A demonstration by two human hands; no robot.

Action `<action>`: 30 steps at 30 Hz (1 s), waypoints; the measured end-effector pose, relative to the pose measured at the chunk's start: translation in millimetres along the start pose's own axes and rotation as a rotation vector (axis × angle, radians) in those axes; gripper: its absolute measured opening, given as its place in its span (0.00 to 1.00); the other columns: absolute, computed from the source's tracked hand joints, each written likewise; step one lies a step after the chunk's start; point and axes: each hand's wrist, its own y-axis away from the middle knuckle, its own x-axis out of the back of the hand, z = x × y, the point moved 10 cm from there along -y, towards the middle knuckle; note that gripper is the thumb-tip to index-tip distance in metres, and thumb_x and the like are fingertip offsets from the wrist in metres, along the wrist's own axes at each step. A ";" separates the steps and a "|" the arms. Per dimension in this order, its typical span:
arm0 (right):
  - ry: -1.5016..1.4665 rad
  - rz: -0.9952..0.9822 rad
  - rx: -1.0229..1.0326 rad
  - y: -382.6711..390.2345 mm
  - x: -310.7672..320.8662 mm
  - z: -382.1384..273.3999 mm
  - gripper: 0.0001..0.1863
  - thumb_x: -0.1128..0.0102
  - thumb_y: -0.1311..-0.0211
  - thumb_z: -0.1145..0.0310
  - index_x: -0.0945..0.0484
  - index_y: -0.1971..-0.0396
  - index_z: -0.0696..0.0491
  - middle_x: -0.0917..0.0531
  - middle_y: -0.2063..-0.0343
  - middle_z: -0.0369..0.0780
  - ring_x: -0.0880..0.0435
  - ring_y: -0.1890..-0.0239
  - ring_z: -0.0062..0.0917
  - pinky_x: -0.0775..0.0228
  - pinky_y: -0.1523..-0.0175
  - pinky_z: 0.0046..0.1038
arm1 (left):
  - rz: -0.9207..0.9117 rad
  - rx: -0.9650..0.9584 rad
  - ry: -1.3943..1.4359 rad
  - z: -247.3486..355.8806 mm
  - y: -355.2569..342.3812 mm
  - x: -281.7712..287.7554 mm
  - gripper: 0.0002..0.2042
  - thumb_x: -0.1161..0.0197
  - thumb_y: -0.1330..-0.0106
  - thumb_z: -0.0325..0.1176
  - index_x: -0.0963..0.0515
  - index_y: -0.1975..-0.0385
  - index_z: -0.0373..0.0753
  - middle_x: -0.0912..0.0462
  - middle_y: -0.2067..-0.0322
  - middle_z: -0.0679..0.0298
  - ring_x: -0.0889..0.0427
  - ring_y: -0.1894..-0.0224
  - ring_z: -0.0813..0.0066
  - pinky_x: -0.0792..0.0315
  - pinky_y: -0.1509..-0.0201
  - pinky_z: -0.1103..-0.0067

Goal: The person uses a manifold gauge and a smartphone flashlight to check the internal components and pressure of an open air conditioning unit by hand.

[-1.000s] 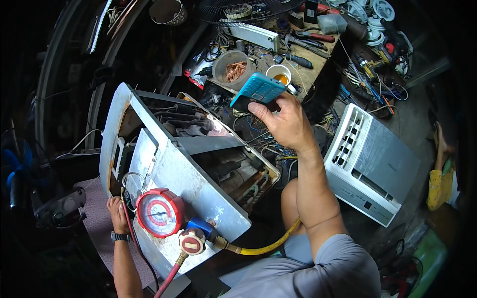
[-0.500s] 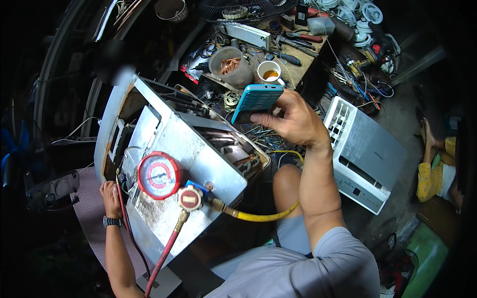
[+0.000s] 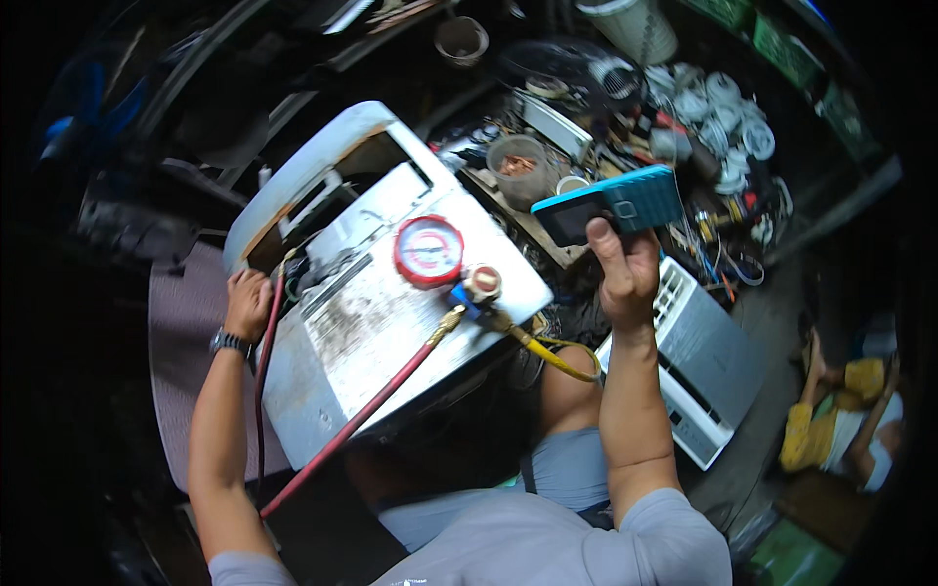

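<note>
My right hand (image 3: 628,278) is raised, closed around a teal keypad phone (image 3: 645,195), thumb near its keys and the dark screen to the left. My left hand (image 3: 249,305) is curled at the left edge of a worn metal air conditioner casing (image 3: 366,322); its fingertips are hidden, so what they grip cannot be made out. Beside that hand a thin dark-red hose (image 3: 266,366) runs up to a brass fitting. On the casing lies a red-rimmed pressure gauge (image 3: 429,251) with a valve (image 3: 482,283), a red hose (image 3: 362,415) and a yellow hose (image 3: 549,354).
A white-grey air conditioner front (image 3: 708,361) lies on the floor at right. Behind the casing, a cluttered bench holds a plastic tub (image 3: 518,171) of copper scraps, a white cup (image 3: 572,184) and tools. Another person (image 3: 845,420) sits at far right. A purplish mat (image 3: 186,391) lies at left.
The view has shifted, and the casing and gauge now appear higher and to the right. My right hand has turned the phone so its screen and keys show. My left hand stays at the casing's edge.
</note>
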 end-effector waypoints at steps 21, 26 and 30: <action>-0.078 -0.442 -0.202 -58.0 -159.4 91.4 0.10 0.35 0.28 0.73 0.18 0.50 0.51 0.13 0.60 0.32 0.15 0.61 0.18 0.21 0.55 0.25 | -0.023 0.135 0.079 0.7 7.8 6.0 0.24 0.57 0.26 0.43 0.14 0.70 0.37 0.14 0.62 0.57 0.24 0.45 0.63 0.47 0.27 0.57; -0.056 -0.352 -0.201 -57.2 -151.7 101.7 0.10 0.32 0.30 0.71 0.18 0.52 0.51 0.12 0.60 0.31 0.15 0.61 0.16 0.22 0.55 0.23 | -0.052 0.162 0.083 3.5 3.8 2.6 0.26 0.58 0.27 0.44 0.12 0.67 0.36 0.12 0.60 0.57 0.23 0.45 0.63 0.49 0.25 0.58; 0.005 -0.178 -0.238 -48.1 -149.1 95.3 0.11 0.29 0.32 0.66 0.18 0.53 0.50 0.13 0.64 0.31 0.17 0.64 0.15 0.22 0.59 0.22 | -0.070 0.163 0.058 -1.9 8.5 3.3 0.25 0.57 0.26 0.44 0.12 0.67 0.37 0.13 0.61 0.59 0.24 0.45 0.66 0.49 0.25 0.59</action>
